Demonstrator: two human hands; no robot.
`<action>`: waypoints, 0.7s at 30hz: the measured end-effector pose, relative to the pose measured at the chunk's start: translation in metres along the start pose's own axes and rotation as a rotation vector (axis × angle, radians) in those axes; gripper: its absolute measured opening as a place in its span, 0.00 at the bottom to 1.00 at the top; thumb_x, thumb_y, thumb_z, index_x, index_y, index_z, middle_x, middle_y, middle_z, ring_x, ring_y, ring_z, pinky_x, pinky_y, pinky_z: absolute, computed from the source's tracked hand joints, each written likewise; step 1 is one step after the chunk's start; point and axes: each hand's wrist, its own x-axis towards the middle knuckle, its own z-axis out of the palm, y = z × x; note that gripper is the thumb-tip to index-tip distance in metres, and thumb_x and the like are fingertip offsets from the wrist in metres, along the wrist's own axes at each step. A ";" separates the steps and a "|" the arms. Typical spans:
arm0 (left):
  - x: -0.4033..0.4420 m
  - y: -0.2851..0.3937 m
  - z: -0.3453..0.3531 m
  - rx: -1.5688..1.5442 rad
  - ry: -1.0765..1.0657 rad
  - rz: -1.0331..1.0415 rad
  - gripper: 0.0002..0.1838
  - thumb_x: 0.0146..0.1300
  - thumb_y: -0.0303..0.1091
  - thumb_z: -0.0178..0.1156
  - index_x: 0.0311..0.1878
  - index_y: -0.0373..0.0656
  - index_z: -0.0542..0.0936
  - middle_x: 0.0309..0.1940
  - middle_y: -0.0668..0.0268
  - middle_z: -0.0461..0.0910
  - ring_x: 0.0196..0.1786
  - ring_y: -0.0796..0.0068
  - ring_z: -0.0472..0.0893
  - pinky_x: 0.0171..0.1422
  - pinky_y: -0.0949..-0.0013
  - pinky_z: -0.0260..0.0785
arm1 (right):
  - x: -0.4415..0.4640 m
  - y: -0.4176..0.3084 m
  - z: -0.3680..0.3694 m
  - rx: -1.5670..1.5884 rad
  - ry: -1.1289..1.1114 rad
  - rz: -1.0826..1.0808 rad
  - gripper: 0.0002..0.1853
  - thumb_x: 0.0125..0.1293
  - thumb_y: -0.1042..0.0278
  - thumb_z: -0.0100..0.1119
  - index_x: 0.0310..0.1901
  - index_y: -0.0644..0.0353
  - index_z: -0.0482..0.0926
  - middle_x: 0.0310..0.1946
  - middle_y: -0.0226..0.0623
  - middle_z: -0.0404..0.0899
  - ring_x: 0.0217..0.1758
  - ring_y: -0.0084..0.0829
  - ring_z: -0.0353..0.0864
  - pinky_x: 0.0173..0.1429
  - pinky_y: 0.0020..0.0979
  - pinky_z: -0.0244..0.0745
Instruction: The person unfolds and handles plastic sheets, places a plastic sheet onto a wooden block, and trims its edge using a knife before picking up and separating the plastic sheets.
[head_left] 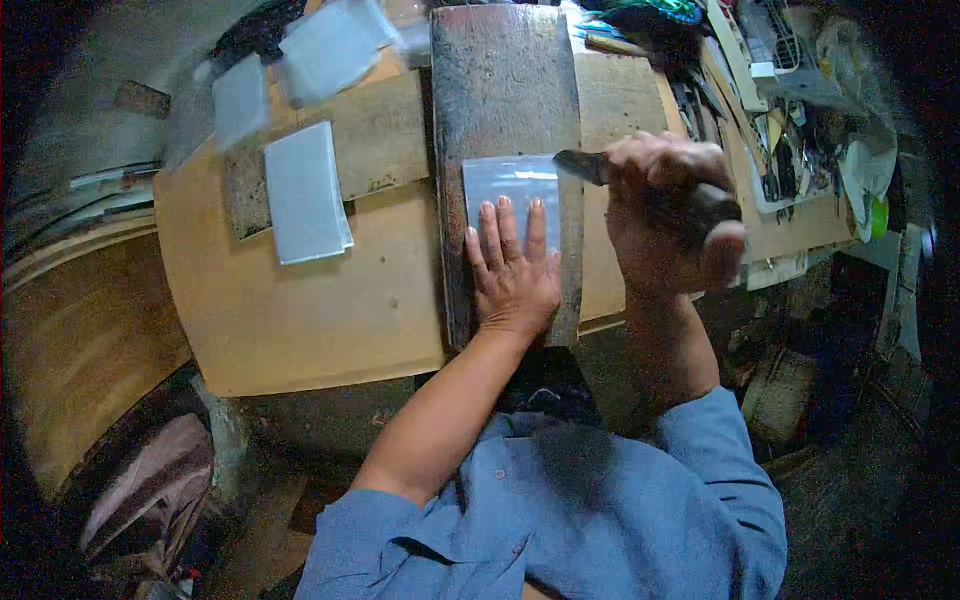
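My left hand (517, 280) lies flat with fingers spread on a clear, glossy plastic sheet or stack of sheets (512, 178). The plastic rests on a long, worn, dark wooden board (505, 80). Off to the right, my right hand (672, 205) is closed around a dark tool (582, 167). The tool's tapered end points left, close to the plastic's upper right corner; I cannot tell whether it touches. Motion blur and my fingers hide the tool's exact kind.
A stack of pale plastic sheets (305, 195) lies left of the board, with more sheets (335, 50) behind it. A tan tabletop (330, 320) extends beneath. Assorted tools (785, 160) crowd the right side. A crumpled cloth or bag (150, 490) is at lower left.
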 end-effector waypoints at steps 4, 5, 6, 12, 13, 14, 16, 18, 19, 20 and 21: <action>-0.004 -0.002 0.005 -0.010 -0.058 -0.021 0.39 0.61 0.50 0.52 0.73 0.49 0.53 0.71 0.47 0.47 0.74 0.47 0.47 0.74 0.43 0.37 | 0.007 -0.019 0.024 -0.443 -0.044 0.076 0.28 0.51 0.45 0.70 0.38 0.62 0.72 0.29 0.30 0.68 0.32 0.25 0.65 0.39 0.29 0.64; -0.005 -0.001 0.007 0.000 -0.113 -0.036 0.38 0.62 0.51 0.52 0.73 0.49 0.53 0.71 0.47 0.47 0.74 0.47 0.47 0.74 0.43 0.37 | 0.009 -0.023 0.030 -0.766 0.013 0.278 0.26 0.49 0.50 0.74 0.36 0.62 0.72 0.28 0.27 0.69 0.31 0.22 0.66 0.37 0.25 0.64; -0.002 -0.001 0.003 -0.007 -0.054 -0.013 0.38 0.62 0.51 0.52 0.72 0.49 0.54 0.71 0.48 0.48 0.74 0.47 0.48 0.74 0.43 0.37 | 0.018 -0.009 0.013 -0.939 -0.208 0.243 0.23 0.46 0.58 0.77 0.35 0.61 0.72 0.27 0.25 0.69 0.31 0.15 0.66 0.31 0.20 0.62; -0.002 -0.003 0.004 0.022 0.029 0.007 0.35 0.60 0.46 0.54 0.70 0.50 0.58 0.70 0.47 0.52 0.72 0.45 0.52 0.72 0.42 0.42 | -0.015 0.062 -0.066 -1.520 -0.373 0.322 0.27 0.44 0.47 0.73 0.36 0.58 0.71 0.35 0.47 0.77 0.42 0.50 0.77 0.43 0.46 0.73; -0.001 -0.003 0.001 0.021 0.025 0.005 0.35 0.60 0.46 0.54 0.70 0.50 0.58 0.70 0.47 0.52 0.72 0.45 0.52 0.72 0.42 0.42 | -0.014 0.073 -0.072 -1.583 -0.352 0.405 0.27 0.44 0.46 0.73 0.36 0.57 0.72 0.35 0.48 0.77 0.42 0.50 0.77 0.43 0.47 0.73; 0.000 -0.002 -0.001 -0.035 0.018 -0.006 0.36 0.59 0.45 0.55 0.70 0.50 0.58 0.70 0.47 0.52 0.73 0.46 0.52 0.72 0.42 0.42 | -0.013 0.081 -0.079 -1.645 -0.331 0.491 0.27 0.45 0.45 0.72 0.35 0.57 0.72 0.35 0.48 0.77 0.42 0.51 0.77 0.44 0.47 0.73; -0.001 0.000 -0.003 -0.097 0.013 -0.017 0.36 0.58 0.44 0.55 0.70 0.51 0.58 0.71 0.47 0.51 0.73 0.46 0.51 0.72 0.42 0.42 | 0.011 0.083 -0.069 -1.657 -0.259 0.445 0.27 0.45 0.44 0.72 0.35 0.57 0.73 0.36 0.48 0.77 0.42 0.51 0.77 0.44 0.47 0.73; -0.001 0.001 -0.002 -0.103 0.045 -0.015 0.36 0.56 0.42 0.56 0.70 0.49 0.59 0.71 0.47 0.49 0.74 0.46 0.49 0.73 0.42 0.42 | 0.033 0.083 -0.066 -1.644 -0.184 0.331 0.27 0.46 0.42 0.71 0.35 0.58 0.73 0.35 0.48 0.77 0.42 0.50 0.78 0.44 0.47 0.73; 0.000 0.001 -0.001 -0.103 0.054 -0.009 0.36 0.56 0.42 0.56 0.70 0.49 0.59 0.71 0.47 0.49 0.74 0.46 0.49 0.73 0.42 0.42 | 0.037 0.077 -0.066 -1.647 -0.178 0.319 0.27 0.46 0.42 0.71 0.35 0.58 0.73 0.35 0.48 0.77 0.42 0.50 0.78 0.44 0.47 0.73; 0.000 0.000 -0.001 -0.081 0.035 0.002 0.36 0.55 0.41 0.56 0.69 0.49 0.60 0.71 0.47 0.48 0.74 0.46 0.48 0.73 0.42 0.41 | 0.039 0.071 -0.065 -1.654 -0.205 0.299 0.27 0.47 0.41 0.70 0.35 0.58 0.73 0.35 0.47 0.77 0.42 0.50 0.78 0.44 0.46 0.73; -0.002 -0.002 0.000 -0.058 0.011 0.004 0.36 0.54 0.40 0.56 0.68 0.48 0.61 0.72 0.47 0.48 0.74 0.46 0.47 0.73 0.42 0.40 | 0.040 0.065 -0.058 -1.657 -0.240 0.285 0.27 0.48 0.41 0.69 0.35 0.57 0.74 0.35 0.47 0.77 0.42 0.50 0.78 0.44 0.46 0.74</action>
